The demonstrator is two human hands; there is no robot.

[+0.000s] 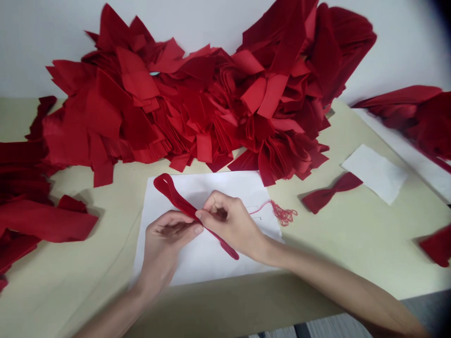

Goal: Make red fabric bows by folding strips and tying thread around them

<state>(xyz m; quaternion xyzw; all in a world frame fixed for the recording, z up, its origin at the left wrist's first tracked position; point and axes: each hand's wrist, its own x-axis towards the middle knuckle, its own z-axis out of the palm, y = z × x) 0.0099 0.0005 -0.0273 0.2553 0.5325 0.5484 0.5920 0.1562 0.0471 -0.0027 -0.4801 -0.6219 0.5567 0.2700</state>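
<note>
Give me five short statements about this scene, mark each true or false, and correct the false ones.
1. The left hand and right hand both touch the folded red strip. True.
2. The large red fabric pile stands on the near side of the white sheet. False: it stands on the far side.
3. The tangled thread is blue. False: it is red.
4. The bow-shaped red piece lies to the right of the right hand. True.
5. The white sheet lies beneath the hands. True.

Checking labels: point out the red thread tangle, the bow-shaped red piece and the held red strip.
Red thread tangle [283,214], head view, middle of the bundle.
Bow-shaped red piece [332,191], head view, pinched waist.
Held red strip [180,202], head view, upper folded stretch.
</note>
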